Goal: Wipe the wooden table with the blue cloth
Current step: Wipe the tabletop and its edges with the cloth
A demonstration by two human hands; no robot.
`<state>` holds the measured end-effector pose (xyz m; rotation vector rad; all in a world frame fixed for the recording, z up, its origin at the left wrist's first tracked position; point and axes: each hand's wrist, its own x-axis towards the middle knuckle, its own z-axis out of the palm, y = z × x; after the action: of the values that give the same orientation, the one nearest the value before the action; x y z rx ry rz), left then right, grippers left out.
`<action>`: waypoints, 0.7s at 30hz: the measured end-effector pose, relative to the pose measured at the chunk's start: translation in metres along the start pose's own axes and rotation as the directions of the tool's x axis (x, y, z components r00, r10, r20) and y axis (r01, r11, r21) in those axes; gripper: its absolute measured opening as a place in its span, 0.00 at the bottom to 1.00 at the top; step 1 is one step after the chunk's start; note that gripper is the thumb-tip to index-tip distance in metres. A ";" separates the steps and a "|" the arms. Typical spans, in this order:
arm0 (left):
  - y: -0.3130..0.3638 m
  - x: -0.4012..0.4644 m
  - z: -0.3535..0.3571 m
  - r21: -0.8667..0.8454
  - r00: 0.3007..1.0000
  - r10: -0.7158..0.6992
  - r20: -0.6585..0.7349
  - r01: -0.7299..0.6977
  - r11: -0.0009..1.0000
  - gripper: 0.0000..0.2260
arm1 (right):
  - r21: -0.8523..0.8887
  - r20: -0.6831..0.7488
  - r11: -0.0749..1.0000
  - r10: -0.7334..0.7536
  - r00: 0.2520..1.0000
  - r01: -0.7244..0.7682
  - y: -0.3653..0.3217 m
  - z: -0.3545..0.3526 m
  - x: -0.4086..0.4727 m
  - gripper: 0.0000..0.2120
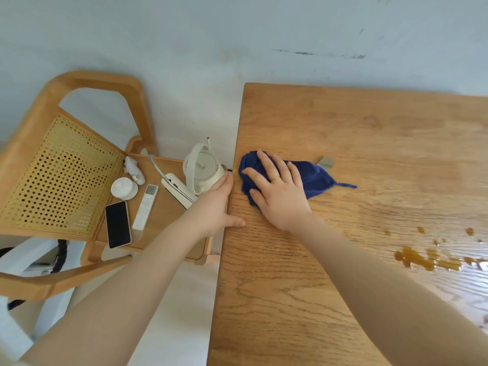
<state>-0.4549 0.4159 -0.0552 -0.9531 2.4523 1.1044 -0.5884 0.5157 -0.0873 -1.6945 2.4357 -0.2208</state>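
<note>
Pressing blue cloth (314, 177) under flat right hand (277, 192)

Soft, even daylight fills the scene; nothing is dim and no hard shadows fall. A pale sheen lies across the right side of the light oak wooden table (343, 260), washing out its grain there, and the amber puddle of spilled liquid (422, 258) glints in the same glare. The wide-angle lens bends straight lines: the table's edges bow and the rattan-backed wooden chair (60, 175) leans outward on the left. The centre is fairly sharp, while the far right and lower corners smear into blur. The pale grey wall (211, 35) looks flat and slightly hazy.
</note>
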 end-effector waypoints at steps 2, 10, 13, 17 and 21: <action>0.000 0.001 -0.002 -0.006 1.000 0.000 0.009 0.000 1.000 0.49 | 0.006 0.048 1.000 -0.030 0.998 0.030 0.001 -0.001 -0.007 0.26; 0.000 0.002 0.001 0.014 0.999 -0.033 0.038 0.032 0.999 0.49 | 0.014 0.006 0.986 0.164 0.986 -0.165 0.027 -0.010 0.056 0.20; 0.004 0.005 -0.001 0.168 0.996 -0.081 0.047 0.072 0.983 0.50 | 0.059 0.000 0.980 0.191 0.982 -0.191 0.020 -0.009 0.051 0.20; 0.009 0.006 -0.006 0.273 0.995 -0.089 0.037 0.076 0.959 0.52 | 0.024 -0.034 0.998 0.052 0.998 -0.051 0.019 -0.004 0.002 0.21; 0.017 0.007 -0.010 0.363 0.991 -0.130 0.017 0.116 0.925 0.51 | 0.037 0.019 0.998 -0.052 0.998 0.052 0.034 -0.007 -0.011 0.25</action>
<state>-0.4713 0.4134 -0.0423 -0.9384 2.4073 0.5935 -0.6178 0.5381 -0.0870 -1.7375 2.3605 -0.2520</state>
